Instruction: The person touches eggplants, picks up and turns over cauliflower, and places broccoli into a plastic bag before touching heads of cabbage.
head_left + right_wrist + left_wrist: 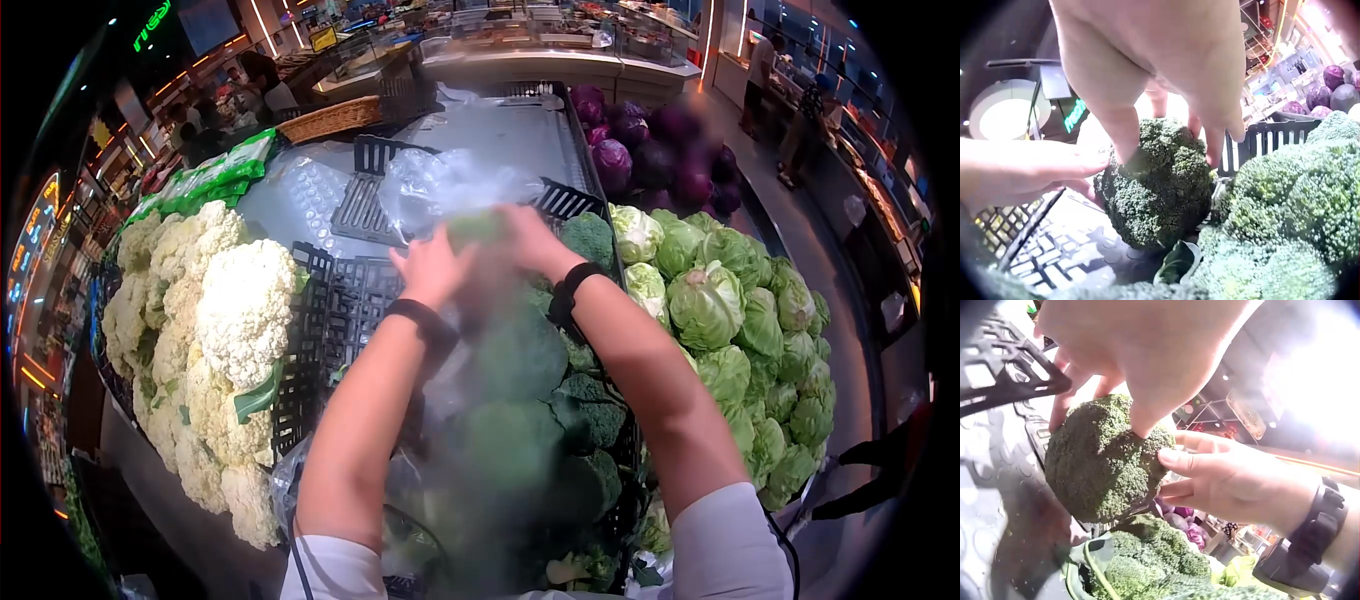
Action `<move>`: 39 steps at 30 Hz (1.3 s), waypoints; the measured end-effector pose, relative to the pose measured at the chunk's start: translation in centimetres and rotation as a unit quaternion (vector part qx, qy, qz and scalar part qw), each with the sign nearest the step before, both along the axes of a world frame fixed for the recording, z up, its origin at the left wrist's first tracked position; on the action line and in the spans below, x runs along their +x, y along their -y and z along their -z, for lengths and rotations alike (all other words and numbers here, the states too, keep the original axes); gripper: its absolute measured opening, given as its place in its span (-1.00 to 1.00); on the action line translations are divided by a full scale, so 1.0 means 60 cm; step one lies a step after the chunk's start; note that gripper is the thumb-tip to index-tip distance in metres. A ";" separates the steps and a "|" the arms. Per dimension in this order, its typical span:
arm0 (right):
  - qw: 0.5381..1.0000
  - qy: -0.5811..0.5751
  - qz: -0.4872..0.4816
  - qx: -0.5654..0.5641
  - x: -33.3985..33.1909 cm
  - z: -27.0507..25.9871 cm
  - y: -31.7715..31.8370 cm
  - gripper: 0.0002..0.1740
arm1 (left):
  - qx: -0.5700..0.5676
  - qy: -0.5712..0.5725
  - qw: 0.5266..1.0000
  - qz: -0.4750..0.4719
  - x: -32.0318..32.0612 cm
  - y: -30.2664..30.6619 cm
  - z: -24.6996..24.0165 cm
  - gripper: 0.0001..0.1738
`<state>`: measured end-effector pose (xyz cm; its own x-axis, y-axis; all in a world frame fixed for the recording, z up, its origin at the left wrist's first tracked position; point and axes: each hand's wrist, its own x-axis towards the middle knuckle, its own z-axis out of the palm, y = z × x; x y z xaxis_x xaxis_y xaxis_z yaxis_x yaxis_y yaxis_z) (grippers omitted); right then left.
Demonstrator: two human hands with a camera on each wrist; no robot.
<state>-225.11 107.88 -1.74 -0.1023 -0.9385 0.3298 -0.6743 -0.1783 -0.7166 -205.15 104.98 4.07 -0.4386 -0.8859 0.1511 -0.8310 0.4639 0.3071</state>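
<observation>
A broccoli head is between the two hands, over the far part of the black crate area, short of the display surface's far edge. Whether anything beneath bears its weight cannot be told. The left hand grips the crown, its fingers spread and bent over the top, thumb pressed on the florets. The right hand holds the other side, thumb and fingertips curled around it.

More broccoli lies just beside it, towards the right and near edges. Cauliflowers are heaped along the left edge, green cabbages along the right, purple cabbages by the far right corner. Crumpled clear plastic lies just beyond the hands.

The head looks dense and moderately heavy, firm as a whole but with a fine, crumbly surface that hard fingertips could bruise or shed. Its rough texture should resist slipping, though any moisture would lessen that. The surest hold would be the stem, or a broad cupped grip under the crown.

A green lit sign appears to read "fresh". Lettering on a yellow sign is too small to read; no label shows on the broccoli head.
</observation>
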 end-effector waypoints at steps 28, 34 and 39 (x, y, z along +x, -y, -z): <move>0.957 0.262 0.016 0.121 0.269 -0.172 -0.619 -0.38 | 0.366 -0.276 0.862 0.215 0.295 -0.444 -0.088 -0.19; 0.905 0.396 0.029 0.153 0.346 -0.185 -0.707 -0.38 | 0.448 -0.318 0.815 0.185 0.361 -0.520 -0.075 -0.20; 0.942 0.276 0.101 0.161 0.353 -0.046 -0.698 -0.37 | 0.537 -0.345 0.755 0.146 0.347 -0.513 0.000 -0.26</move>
<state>-203.94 149.75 1.03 -0.3614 -0.9240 -0.1250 -0.1794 0.2004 -0.9631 -184.31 135.74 4.04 -0.7849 -0.5401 -0.3038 -0.2103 -0.2290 0.9504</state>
